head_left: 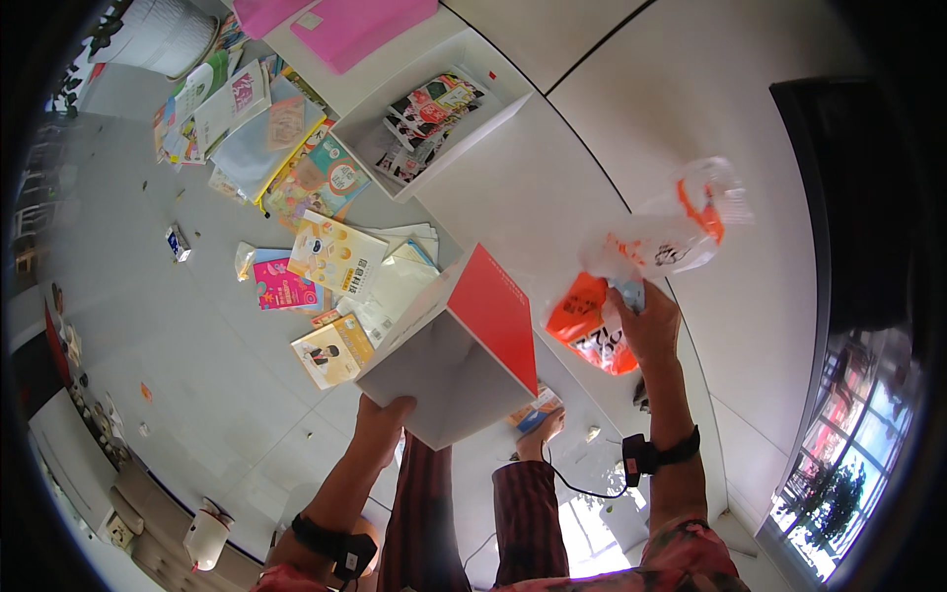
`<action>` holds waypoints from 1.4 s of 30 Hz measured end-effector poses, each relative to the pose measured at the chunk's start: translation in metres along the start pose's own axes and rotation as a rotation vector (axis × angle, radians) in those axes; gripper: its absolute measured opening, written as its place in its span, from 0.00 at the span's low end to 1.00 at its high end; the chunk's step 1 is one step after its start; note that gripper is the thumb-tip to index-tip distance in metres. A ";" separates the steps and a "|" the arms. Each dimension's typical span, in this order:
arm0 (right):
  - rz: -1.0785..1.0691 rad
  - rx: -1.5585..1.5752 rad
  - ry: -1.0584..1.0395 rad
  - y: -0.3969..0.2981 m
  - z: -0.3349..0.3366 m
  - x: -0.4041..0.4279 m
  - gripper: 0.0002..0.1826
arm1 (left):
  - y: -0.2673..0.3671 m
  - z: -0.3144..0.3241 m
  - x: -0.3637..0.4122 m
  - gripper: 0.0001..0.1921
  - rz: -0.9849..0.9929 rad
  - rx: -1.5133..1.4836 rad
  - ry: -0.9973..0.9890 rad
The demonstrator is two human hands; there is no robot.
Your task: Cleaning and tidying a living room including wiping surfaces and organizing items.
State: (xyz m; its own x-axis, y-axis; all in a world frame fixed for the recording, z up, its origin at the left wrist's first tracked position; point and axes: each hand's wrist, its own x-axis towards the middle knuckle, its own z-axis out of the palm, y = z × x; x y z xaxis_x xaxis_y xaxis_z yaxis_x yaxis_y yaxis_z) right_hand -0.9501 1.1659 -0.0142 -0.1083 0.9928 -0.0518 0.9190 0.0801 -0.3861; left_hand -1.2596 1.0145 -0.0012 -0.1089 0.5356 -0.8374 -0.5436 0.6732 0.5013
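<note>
My left hand [385,425] grips the lower edge of a cardboard box [447,370] with a red side. A broad grey face of it points toward me; I cannot tell whether that is its base or its inside. To the right, my right hand [649,322] is closed on crumpled plastic bags above the white cabinet top. One is an orange printed bag [581,307] that hangs below the fingers. The other is a clear plastic bag [658,240] with orange print, trailing up and away, slightly blurred.
An open white drawer [473,155] holds several patterned packets [433,111]. Books and booklets [336,251] lie spread on the grey tiled floor [222,348]. A pink fabric box [355,29] stands at the top, near a white plant pot [159,33]. At right is a black screen [851,207].
</note>
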 end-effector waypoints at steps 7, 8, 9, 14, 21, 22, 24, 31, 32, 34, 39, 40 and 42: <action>-0.524 0.099 0.316 -0.110 -0.024 0.092 0.15 | -0.010 -0.040 -0.011 0.28 0.003 -0.067 0.076; -0.620 0.066 0.361 -0.118 -0.025 0.106 0.17 | -0.011 -0.043 -0.011 0.28 -0.004 -0.095 0.086; -0.716 0.036 0.405 -0.126 -0.024 0.121 0.19 | -0.012 -0.045 -0.011 0.28 -0.010 -0.122 0.098; -0.824 0.088 0.401 -0.159 -0.005 0.188 0.22 | -0.017 -0.060 -0.011 0.28 0.001 -0.164 0.101; -0.694 -0.610 0.171 -0.144 0.053 0.240 0.13 | -0.015 -0.064 -0.009 0.27 -0.019 -0.191 0.122; -0.698 -0.602 0.166 -0.145 0.059 0.242 0.13 | -0.015 -0.065 -0.010 0.27 -0.021 -0.192 0.131; -0.395 -0.487 -0.058 -0.148 0.069 0.251 0.16 | -0.013 -0.067 -0.013 0.27 -0.005 -0.201 0.142; -0.172 -0.621 -0.096 -0.142 0.105 0.261 0.27 | 0.009 -0.064 -0.022 0.27 0.068 -0.276 0.140; -0.173 -0.589 -0.125 -0.144 0.106 0.260 0.27 | 0.013 -0.063 -0.023 0.27 0.080 -0.281 0.135; -0.172 -0.565 -0.145 -0.144 0.101 0.261 0.27 | 0.020 -0.059 -0.023 0.27 0.094 -0.288 0.118; -0.148 -0.389 -0.106 -0.138 0.081 0.246 0.33 | 0.042 -0.051 -0.031 0.27 0.139 -0.283 0.147; -0.147 -0.382 -0.107 -0.140 0.079 0.240 0.33 | 0.048 -0.050 -0.035 0.27 0.142 -0.279 0.151; -0.259 -0.342 0.086 -0.146 0.073 0.229 0.35 | 0.059 -0.048 -0.038 0.30 0.170 -0.243 0.157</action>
State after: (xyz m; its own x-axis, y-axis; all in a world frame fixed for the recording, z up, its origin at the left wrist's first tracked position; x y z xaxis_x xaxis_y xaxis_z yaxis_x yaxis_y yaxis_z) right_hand -1.1373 1.3752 -0.0372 -0.3329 0.9388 0.0887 0.9399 0.3379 -0.0484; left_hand -1.3269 1.0092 0.0498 -0.3319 0.5320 -0.7790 -0.6869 0.4298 0.5861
